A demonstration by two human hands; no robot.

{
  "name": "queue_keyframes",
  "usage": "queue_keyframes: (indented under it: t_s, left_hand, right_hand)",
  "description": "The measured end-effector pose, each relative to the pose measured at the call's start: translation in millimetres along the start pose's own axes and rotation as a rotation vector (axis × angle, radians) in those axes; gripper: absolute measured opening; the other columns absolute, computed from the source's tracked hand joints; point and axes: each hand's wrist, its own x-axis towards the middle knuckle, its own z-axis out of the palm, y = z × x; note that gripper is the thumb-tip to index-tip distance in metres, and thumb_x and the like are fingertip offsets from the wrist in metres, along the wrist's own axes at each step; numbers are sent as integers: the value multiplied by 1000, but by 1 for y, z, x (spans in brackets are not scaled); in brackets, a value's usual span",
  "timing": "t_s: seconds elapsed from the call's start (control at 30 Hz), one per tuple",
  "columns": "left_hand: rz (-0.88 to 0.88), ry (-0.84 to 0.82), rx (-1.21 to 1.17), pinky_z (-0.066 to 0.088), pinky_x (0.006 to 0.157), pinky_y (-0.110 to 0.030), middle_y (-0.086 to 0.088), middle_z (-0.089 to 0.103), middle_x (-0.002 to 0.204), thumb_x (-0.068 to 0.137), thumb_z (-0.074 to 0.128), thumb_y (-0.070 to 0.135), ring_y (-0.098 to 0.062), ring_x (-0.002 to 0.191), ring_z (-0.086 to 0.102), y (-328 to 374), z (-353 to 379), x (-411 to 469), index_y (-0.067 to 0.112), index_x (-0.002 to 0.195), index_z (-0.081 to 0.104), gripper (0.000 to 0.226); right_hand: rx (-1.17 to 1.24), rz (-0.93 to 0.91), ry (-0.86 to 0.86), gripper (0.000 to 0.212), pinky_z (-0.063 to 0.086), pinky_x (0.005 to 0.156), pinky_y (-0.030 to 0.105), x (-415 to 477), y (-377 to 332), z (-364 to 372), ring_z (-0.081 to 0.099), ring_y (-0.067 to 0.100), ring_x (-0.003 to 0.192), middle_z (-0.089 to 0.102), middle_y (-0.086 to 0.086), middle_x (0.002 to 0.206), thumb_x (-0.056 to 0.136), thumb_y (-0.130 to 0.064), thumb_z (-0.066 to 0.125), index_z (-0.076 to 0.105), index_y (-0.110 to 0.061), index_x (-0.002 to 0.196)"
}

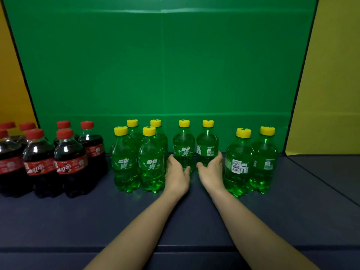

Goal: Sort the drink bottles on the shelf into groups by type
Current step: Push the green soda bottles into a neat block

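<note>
Left hand (176,172) and right hand (211,170) cupped open, grip loosely flanking two green bottles (184,147), barely touching.

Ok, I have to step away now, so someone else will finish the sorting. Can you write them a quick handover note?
Left hand: open, cupped against the left middle green bottle.
Right hand: open, cupped against the right middle green bottle. Neither is lifted.
Cola bottles: grouped at the shelf's left.
Green bottles: four clustered beside the cola, the middle pair, two more to the right.
Done: the types are apart.
Left: probably closing the gaps between the green bottles.
</note>
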Motion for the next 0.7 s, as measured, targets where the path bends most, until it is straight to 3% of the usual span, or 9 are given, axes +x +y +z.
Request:
queue_keyframes:
  t_s: [0.13, 0.33, 0.47, 0.63, 0.7]
  left_hand:
    - [1, -4, 0, 25, 109, -32, -21, 25, 148, 94, 49, 16, -30, 138, 26, 1, 0, 0, -4, 140, 12, 63]
    - [4, 3, 11, 25, 109, -33, -21, 26, 148, 94, 49, 16, -30, 138, 27, 0, 0, -1, -5, 140, 12, 63]
    - [2, 1, 9, 24, 109, -34, -21, 25, 149, 94, 50, 16, -30, 138, 26, 1, -1, -2, -5, 141, 11, 64]
    - [6, 2, 18, 24, 109, -33, -21, 25, 149, 94, 49, 17, -30, 138, 26, 0, 0, -2, -5, 141, 11, 64]
    - [6, 5, 18, 24, 109, -33, -21, 24, 149, 94, 49, 17, -30, 139, 26, 0, 0, -2, -5, 141, 11, 64]
  right_hand:
    - [-75, -27, 1, 80, 23, 104, 31, -1, 1, -1, 28, 31, 135, 26, 19, 147, 85, -16, 64, 11, 0, 143]
    - [5, -12, -31, 77, 23, 113, 38, 0, 2, 3, 25, 31, 138, 21, 19, 151, 88, -12, 54, 3, -2, 145]
    - [-100, -46, -2, 78, 22, 106, 32, -1, 3, 1, 28, 31, 136, 28, 20, 147, 87, -16, 61, 9, 1, 144]
    - [-33, -14, -65, 78, 17, 113, 34, 1, 3, 0, 16, 29, 142, 10, 17, 155, 92, -16, 50, -3, -3, 147]
    - [-54, -20, -61, 78, 18, 113, 35, 1, 5, 1, 18, 30, 141, 13, 17, 155, 91, -15, 51, -3, -3, 146]
